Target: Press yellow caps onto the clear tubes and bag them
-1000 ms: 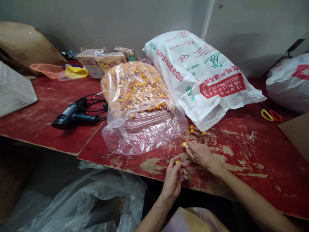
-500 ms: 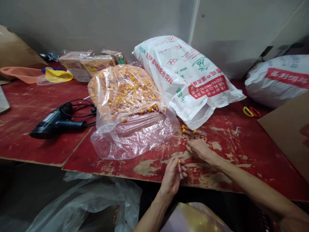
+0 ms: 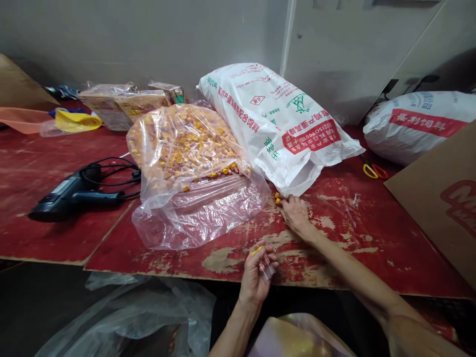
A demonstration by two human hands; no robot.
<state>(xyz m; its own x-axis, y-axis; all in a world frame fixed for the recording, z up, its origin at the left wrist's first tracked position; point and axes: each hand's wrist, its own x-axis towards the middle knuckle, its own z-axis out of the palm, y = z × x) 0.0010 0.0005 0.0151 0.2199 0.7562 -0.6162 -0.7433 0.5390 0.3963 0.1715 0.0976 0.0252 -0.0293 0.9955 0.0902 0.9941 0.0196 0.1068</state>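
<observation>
My left hand (image 3: 258, 270) is closed around small clear tubes (image 3: 267, 268) with reddish contents and a yellow cap, just over the table's front edge. How many tubes it holds is hard to make out. Farther forward, my right hand (image 3: 295, 213) curls its fingers over yellow-capped tubes (image 3: 277, 198) lying by the lower end of a white printed sack (image 3: 275, 119); its fingertips are partly hidden. To the left of that sack lies a large clear plastic bag (image 3: 167, 218), filled with many more yellow-capped tubes (image 3: 182, 148).
A heat gun (image 3: 74, 193) with a coiled cord lies left on the worn red table (image 3: 111, 228). Wrapped packages (image 3: 141, 104) stand behind the clear bag. Scissors (image 3: 375, 171), another white sack (image 3: 416, 129) and a cardboard box (image 3: 442, 193) are right. Plastic sheeting (image 3: 148, 307) hangs below the front edge.
My right hand has moved forward onto the loose tubes by the sack. The left hand has turned a little and shows more tubes in it. The view has shifted slightly to the right.
</observation>
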